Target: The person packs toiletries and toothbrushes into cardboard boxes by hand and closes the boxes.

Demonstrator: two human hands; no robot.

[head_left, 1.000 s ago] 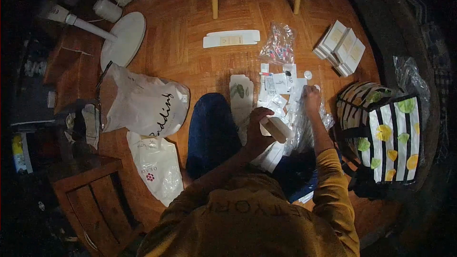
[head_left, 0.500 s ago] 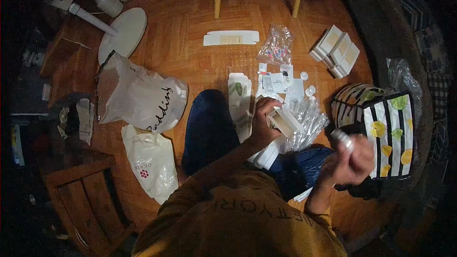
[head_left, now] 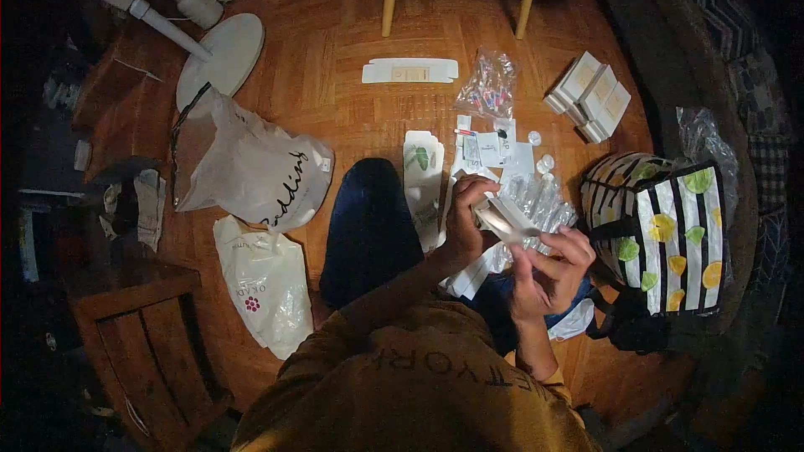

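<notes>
Right hand (head_left: 548, 272) has moved from beside the striped bag (head_left: 682, 238) to the small box (head_left: 517, 214), left of that bag; whether its fingers grip anything, I cannot tell. The left hand (head_left: 465, 219) has fingers clamped on the box, probably light, crushable card, best held by its long sides.

Striped bag (head_left: 670, 243) blocks room beside right hand (head_left: 548, 274); floor (head_left: 533, 79) opens between pouch (head_left: 488, 84) and boxes (head_left: 591, 99).

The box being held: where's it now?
In the head view, the box is right of centre, in the left hand, with the right hand at one end.
</notes>
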